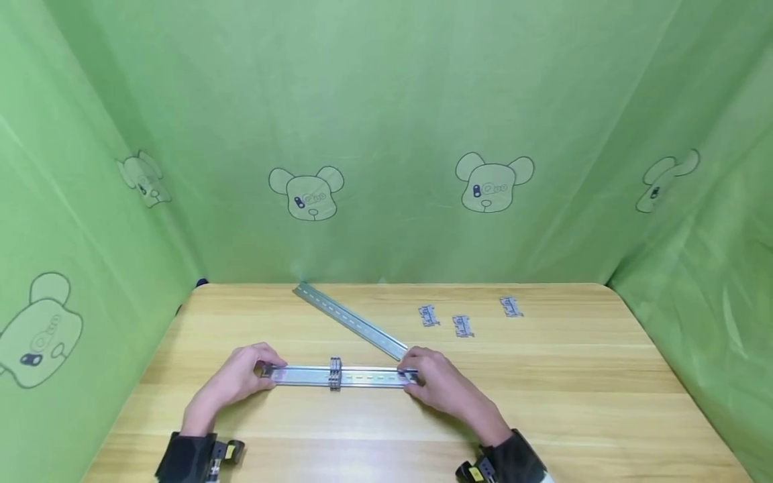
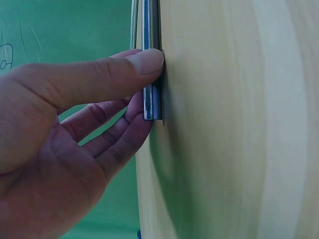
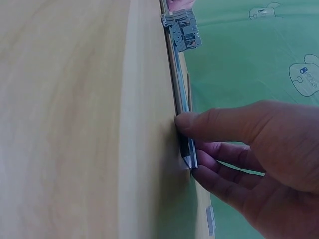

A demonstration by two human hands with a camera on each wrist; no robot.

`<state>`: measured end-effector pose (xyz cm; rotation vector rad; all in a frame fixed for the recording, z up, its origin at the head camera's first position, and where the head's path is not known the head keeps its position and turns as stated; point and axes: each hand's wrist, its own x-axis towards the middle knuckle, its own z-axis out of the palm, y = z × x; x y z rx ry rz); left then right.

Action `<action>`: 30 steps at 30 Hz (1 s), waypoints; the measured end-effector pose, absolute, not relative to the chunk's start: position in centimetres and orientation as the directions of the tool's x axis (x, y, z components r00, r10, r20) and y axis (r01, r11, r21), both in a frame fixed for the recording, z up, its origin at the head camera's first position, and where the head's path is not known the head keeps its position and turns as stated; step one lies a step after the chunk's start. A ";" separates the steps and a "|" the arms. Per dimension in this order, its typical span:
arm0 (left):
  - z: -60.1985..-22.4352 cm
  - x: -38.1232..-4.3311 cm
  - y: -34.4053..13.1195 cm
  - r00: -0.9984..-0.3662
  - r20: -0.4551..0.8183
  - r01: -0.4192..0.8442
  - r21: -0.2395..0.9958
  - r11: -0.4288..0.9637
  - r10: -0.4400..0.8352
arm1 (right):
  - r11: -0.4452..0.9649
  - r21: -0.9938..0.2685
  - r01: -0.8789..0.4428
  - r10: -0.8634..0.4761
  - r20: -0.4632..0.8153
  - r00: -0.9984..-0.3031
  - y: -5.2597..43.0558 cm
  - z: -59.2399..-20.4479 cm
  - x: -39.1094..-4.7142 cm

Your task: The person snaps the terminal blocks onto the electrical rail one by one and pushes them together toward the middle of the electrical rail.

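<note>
Both hands are pinching the near rail (image 1: pixel 341 376) flat on the table (image 1: pixel 386 429): left hand (image 1: pixel 238 376) at its left end, right hand (image 1: pixel 437 382) at its right. I'm squaring it up with the terminal block (image 1: pixel 335 373) clipped mid-span; next move probably needs one hand free for the loose blocks (image 1: pixel 461 325)

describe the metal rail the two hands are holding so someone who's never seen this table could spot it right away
On the wooden table, near its front edge, the rail lies crosswise between the left hand and right hand. Unlike the second rail angled toward the back, it carries a grey clip-on block at mid-length.
</note>
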<state>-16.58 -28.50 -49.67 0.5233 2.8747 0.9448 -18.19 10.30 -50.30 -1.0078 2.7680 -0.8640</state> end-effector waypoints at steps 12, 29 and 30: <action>-50.5 -17.5 -28.4 -0.931 0.013 0.294 0.619 0.728 0.366 | 0.628 -0.535 -0.565 -0.599 0.132 -0.790 11.1 -50.2 -18.6; -47.7 -28.6 -25.4 -0.881 0.136 0.472 0.335 0.815 0.454 | 0.736 -0.435 -0.519 -0.535 0.098 -0.839 7.9 -49.3 -22.5; -47.9 -29.0 -25.3 -0.875 0.135 0.482 0.311 0.819 0.464 | 0.735 -0.428 -0.526 -0.541 0.099 -0.835 7.7 -49.3 -22.5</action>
